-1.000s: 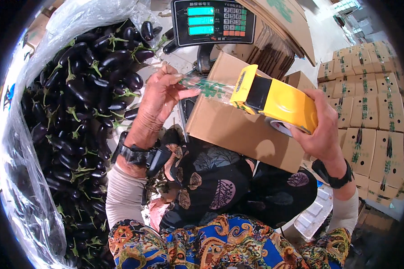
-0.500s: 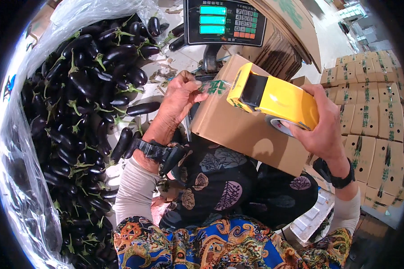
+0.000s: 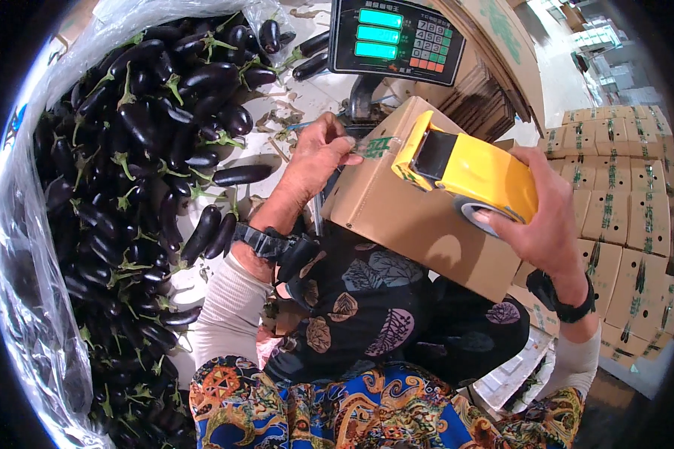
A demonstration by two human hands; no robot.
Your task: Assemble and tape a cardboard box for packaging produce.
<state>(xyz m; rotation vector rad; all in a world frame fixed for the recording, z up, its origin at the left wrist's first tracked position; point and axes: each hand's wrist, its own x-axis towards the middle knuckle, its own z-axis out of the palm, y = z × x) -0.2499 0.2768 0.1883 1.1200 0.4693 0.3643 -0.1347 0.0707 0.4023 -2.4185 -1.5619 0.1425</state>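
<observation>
In front of me a brown cardboard box (image 3: 419, 224) sits tilted by my knees. My right hand (image 3: 543, 217) grips a yellow tape dispenser (image 3: 487, 170), its black-inset front end close over the box top. A strip of clear tape with green print (image 3: 378, 147) runs from the dispenser to the box's left edge. There my left hand (image 3: 323, 156) pinches the tape's end between thumb and fingers, with the palm side hidden from view.
Many dark purple eggplants (image 3: 138, 127) lie in a heap at left, edged by clear plastic sheeting (image 3: 22, 284). A scale display (image 3: 397, 37) stands beyond the box. Flattened cardboard (image 3: 494, 45) leans behind it. Taped boxes (image 3: 610, 172) are stacked at right.
The view has shifted a little, so the scale and the eggplants sit slightly differently in it. Both hands keep their grip, and the dispenser stays nearly in place over the box.
</observation>
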